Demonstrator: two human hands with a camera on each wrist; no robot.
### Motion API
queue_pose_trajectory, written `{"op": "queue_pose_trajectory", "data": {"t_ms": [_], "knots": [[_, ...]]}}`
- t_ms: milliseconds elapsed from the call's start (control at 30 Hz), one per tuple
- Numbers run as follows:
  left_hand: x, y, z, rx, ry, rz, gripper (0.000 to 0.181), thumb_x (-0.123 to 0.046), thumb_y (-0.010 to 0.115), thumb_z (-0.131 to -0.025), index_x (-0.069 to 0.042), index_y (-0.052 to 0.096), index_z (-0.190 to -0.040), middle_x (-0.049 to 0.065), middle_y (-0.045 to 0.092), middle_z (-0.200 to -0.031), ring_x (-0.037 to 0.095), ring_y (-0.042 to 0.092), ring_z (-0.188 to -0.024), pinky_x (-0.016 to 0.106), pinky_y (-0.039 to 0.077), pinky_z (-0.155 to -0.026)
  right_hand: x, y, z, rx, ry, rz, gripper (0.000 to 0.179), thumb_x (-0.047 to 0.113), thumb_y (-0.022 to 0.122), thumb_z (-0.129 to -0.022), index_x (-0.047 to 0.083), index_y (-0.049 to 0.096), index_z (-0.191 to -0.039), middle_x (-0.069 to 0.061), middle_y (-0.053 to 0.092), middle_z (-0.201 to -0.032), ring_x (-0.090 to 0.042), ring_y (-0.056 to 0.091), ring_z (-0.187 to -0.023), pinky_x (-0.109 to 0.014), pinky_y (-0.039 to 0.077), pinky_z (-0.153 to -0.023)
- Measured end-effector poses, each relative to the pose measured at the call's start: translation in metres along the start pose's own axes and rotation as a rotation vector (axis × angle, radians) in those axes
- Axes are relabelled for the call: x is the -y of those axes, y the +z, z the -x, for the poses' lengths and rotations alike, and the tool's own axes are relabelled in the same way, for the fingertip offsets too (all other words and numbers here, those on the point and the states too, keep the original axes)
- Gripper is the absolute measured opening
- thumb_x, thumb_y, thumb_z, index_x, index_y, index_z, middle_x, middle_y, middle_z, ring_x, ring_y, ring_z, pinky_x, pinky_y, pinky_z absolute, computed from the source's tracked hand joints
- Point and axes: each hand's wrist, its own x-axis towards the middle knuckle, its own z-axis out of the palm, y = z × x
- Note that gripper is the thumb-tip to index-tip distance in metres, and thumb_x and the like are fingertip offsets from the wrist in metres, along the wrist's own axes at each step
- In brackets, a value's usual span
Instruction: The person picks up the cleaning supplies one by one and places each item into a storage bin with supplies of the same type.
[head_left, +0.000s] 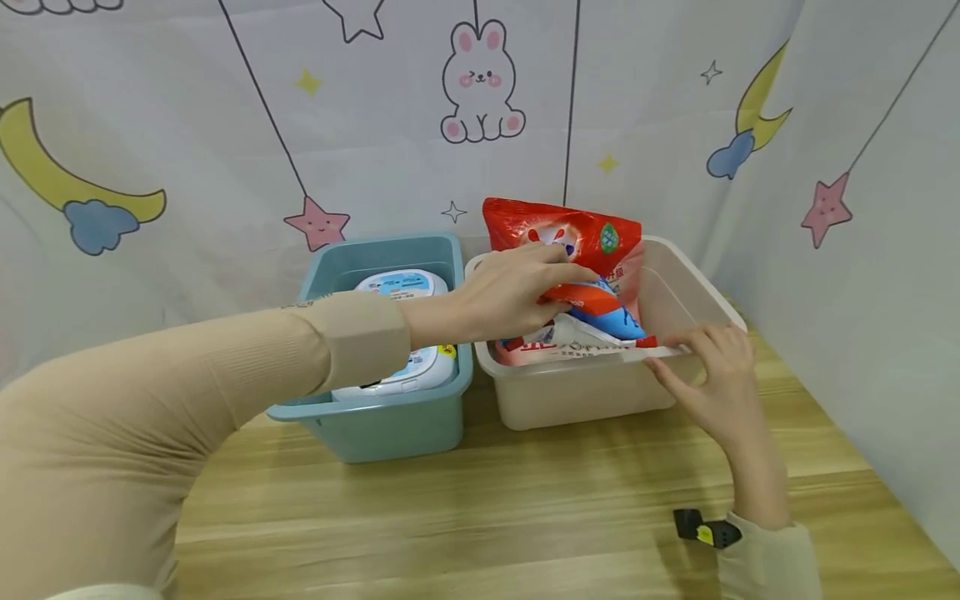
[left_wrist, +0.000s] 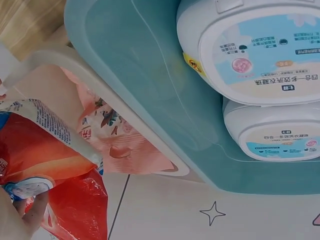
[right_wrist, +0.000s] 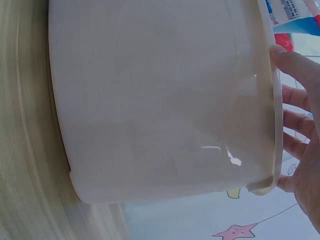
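Note:
My left hand (head_left: 513, 292) reaches over the cream bin (head_left: 585, 400) and grips a blue, orange and white plastic bag (head_left: 611, 321). That bag lies tilted over the bin's opening, partly covered by my fingers. Behind it a red bag (head_left: 517, 223) stands upright at the back of the bin. A pink printed bag (left_wrist: 115, 135) sits inside, partly hidden beneath the held one. At the front right corner, my right hand (head_left: 716, 375) holds the bin's rim, with the thumb outside and fingers over the inner side.
Left of the cream bin stands a teal bin (head_left: 405, 437) with two white lidded tubs (left_wrist: 270, 60), partly behind my left forearm. A printed cloth (head_left: 405, 125) hangs close behind both bins. The wooden table (head_left: 480, 517) extends in front. A black strap (head_left: 705, 529) sits by my right cuff.

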Motion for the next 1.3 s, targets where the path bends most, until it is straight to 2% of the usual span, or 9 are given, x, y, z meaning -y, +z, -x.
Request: {"op": "queue_pose_trajectory", "data": {"t_ms": [133,233,467,567,700,800,933,1100,1300], "knots": [[0.005,0.007,-0.010,0.036,0.014,0.013,0.039,-0.023,0.064,-0.091,-0.024,0.061,-0.129,0.001,0.062,-0.104,0.014,0.056,-0.091,0.022,0.047,-0.061,-0.003,0.000,0.001,-0.014,-0.010,-0.009,0.030,0.024,0.079,-0.074,0.001,0.068,-0.089,-0.015,0.062,-0.087,-0.035,0.048,-0.090,-0.050,0.029,-0.090],[0.007,0.012,-0.016,0.044,0.019,0.010,0.038,-0.021,0.062,-0.090,-0.024,0.062,-0.129,0.002,0.062,-0.103,0.015,0.056,-0.089,0.023,0.046,-0.059,-0.004,-0.002,0.002,-0.011,-0.003,-0.005,0.034,0.033,0.076,-0.079,0.001,0.068,-0.089,-0.015,0.062,-0.088,-0.036,0.048,-0.091,-0.050,0.028,-0.090],[0.010,0.020,-0.029,0.076,-0.001,0.015,0.038,-0.020,0.061,-0.090,-0.023,0.062,-0.128,0.002,0.064,-0.110,0.015,0.058,-0.093,0.022,0.048,-0.061,-0.006,-0.004,0.001,0.001,0.001,0.000,0.058,0.059,0.060,-0.087,0.001,0.067,-0.089,-0.015,0.061,-0.088,-0.037,0.046,-0.092,-0.051,0.027,-0.090],[0.010,0.023,-0.033,0.103,-0.020,0.022,0.039,-0.022,0.062,-0.090,-0.024,0.062,-0.129,0.002,0.065,-0.116,0.016,0.059,-0.096,0.022,0.048,-0.061,-0.006,-0.006,0.001,0.010,0.007,0.009,0.052,0.053,0.064,-0.086,0.001,0.066,-0.090,-0.015,0.061,-0.090,-0.038,0.046,-0.095,-0.051,0.027,-0.090],[0.012,0.029,-0.035,0.144,-0.035,0.002,0.040,-0.025,0.062,-0.091,-0.025,0.061,-0.130,0.001,0.064,-0.124,0.016,0.061,-0.099,0.021,0.049,-0.063,-0.004,-0.005,0.002,0.022,0.019,0.011,0.031,0.026,0.079,-0.076,0.001,0.066,-0.090,-0.015,0.061,-0.090,-0.037,0.047,-0.096,-0.052,0.028,-0.092],[0.014,0.034,-0.032,0.167,-0.039,-0.032,0.040,-0.027,0.063,-0.091,-0.025,0.061,-0.130,0.000,0.065,-0.120,0.016,0.061,-0.091,0.021,0.049,-0.064,-0.003,-0.002,0.001,0.020,0.016,0.003,0.029,0.016,0.081,-0.070,0.002,0.067,-0.090,-0.014,0.062,-0.090,-0.036,0.048,-0.095,-0.051,0.029,-0.091],[0.018,0.041,-0.030,0.197,-0.032,-0.072,0.040,-0.028,0.064,-0.090,-0.026,0.061,-0.129,0.000,0.066,-0.115,0.015,0.060,-0.082,0.023,0.050,-0.065,-0.002,0.000,0.001,0.018,0.008,-0.001,0.029,0.016,0.081,-0.069,0.002,0.067,-0.090,-0.014,0.062,-0.089,-0.036,0.047,-0.093,-0.051,0.029,-0.090],[0.020,0.047,-0.029,0.234,-0.032,-0.080,0.040,-0.028,0.066,-0.089,-0.027,0.062,-0.129,0.000,0.065,-0.119,0.015,0.061,-0.086,0.025,0.054,-0.069,-0.001,0.000,0.001,0.016,0.014,-0.002,0.029,0.015,0.081,-0.069,0.002,0.066,-0.090,-0.014,0.061,-0.089,-0.036,0.047,-0.095,-0.053,0.028,-0.091],[0.020,0.052,-0.033,0.271,-0.028,-0.064,0.038,-0.024,0.066,-0.088,-0.025,0.064,-0.126,0.001,0.066,-0.117,0.016,0.061,-0.084,0.026,0.054,-0.067,-0.004,0.000,0.001,-0.002,-0.010,-0.011,0.028,0.018,0.081,-0.070,0.003,0.067,-0.090,-0.013,0.062,-0.088,-0.035,0.047,-0.092,-0.052,0.028,-0.091]]}}
